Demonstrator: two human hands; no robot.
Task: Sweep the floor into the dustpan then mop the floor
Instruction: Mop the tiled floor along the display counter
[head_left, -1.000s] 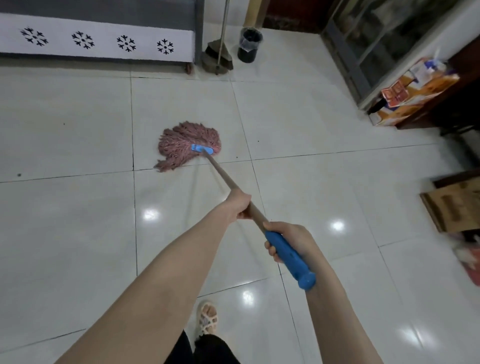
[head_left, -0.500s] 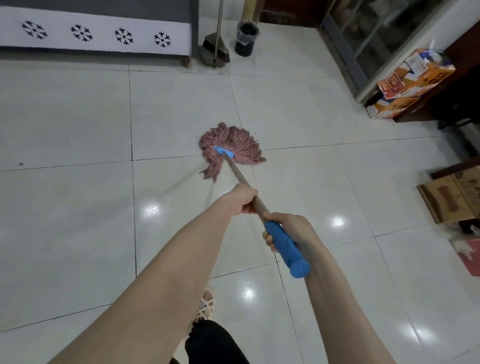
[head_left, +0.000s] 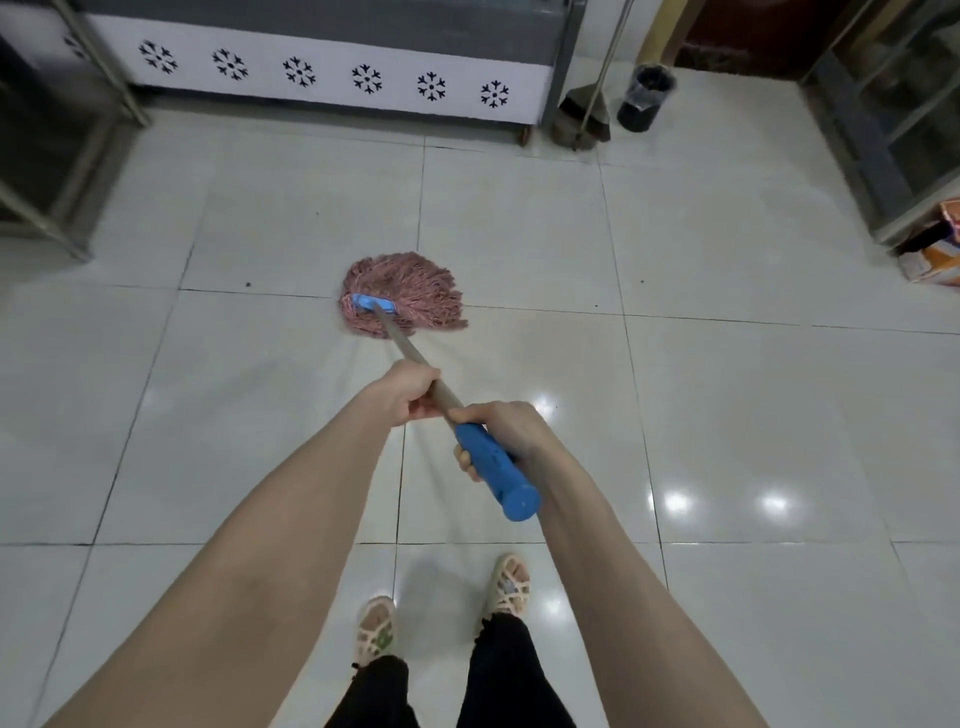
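Fingers (head_left: 470, 464) of my right hand (head_left: 506, 428) curl shut around the moulded blue plastic grip (head_left: 496, 470), while my left hand (head_left: 410, 392) closes fully on the smooth round shaft (head_left: 402, 345) just ahead of it. Glossy white square tiles form the floor (head_left: 727, 260); on it, near a grout line ahead of my sandalled feet (head_left: 375, 630), the mop head (head_left: 402, 293) lies spread, a flattened fan of pink cotton strings under a small blue clamp (head_left: 373, 304).

- Floor (head_left: 727, 249): glossy, smooth pale tiles mirroring ceiling lights.
- Mop head (head_left: 410, 291): pinkish stringy cloth yarn, matt, on the floor.
- Handle grip (head_left: 496, 470): blue, matt, probably plastic.
- Shaft (head_left: 410, 356): smooth, possibly metal.
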